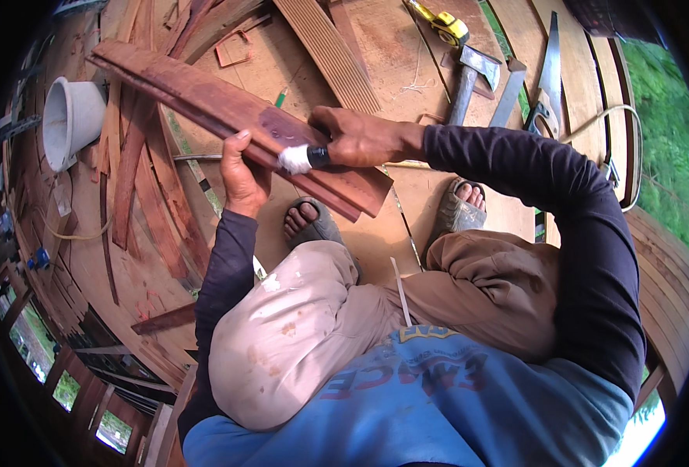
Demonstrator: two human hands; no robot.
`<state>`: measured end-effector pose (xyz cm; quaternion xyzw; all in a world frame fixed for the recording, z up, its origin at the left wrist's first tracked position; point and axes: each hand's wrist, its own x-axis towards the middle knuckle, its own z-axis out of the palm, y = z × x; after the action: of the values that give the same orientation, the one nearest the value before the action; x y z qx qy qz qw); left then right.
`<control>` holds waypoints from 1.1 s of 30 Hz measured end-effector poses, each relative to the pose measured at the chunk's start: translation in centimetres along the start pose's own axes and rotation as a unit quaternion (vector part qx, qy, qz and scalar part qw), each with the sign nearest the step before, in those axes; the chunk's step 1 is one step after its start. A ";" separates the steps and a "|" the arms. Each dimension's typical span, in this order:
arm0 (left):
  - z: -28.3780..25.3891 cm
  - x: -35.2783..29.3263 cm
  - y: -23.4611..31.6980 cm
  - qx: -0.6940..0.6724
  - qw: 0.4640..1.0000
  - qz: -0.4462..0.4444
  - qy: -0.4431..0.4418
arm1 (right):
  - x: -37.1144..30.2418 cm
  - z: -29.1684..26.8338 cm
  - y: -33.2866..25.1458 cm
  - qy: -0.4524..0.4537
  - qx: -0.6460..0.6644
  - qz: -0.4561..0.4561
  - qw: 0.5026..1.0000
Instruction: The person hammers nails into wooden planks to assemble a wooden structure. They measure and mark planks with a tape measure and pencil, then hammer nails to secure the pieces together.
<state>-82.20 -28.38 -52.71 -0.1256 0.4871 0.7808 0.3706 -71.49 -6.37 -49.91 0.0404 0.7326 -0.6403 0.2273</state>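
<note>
Blue shirt sits closest to my camera. Beyond, I see a reddish-brown board slanting above the floor; the left hand clamps its fingers on the near edge, the right hand wraps its fingers around a white-tipped black tool against the board.
</note>
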 end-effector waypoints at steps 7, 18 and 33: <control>2.7 -0.6 1.0 -0.027 0.996 0.060 0.060 | -0.3 -0.8 -1.6 -0.019 0.175 0.032 0.984; 4.4 -1.1 2.5 -0.028 0.991 0.112 0.061 | 1.3 -3.1 1.2 -0.018 -0.023 -0.236 0.971; -6.8 0.2 0.8 0.003 0.997 0.017 0.074 | 0.2 -8.9 1.5 0.071 -0.173 0.038 0.982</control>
<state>-84.06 -34.25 -55.64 -0.1734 0.5179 0.7740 0.3204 -73.70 2.35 -50.68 0.0740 0.8445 -0.4903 0.2023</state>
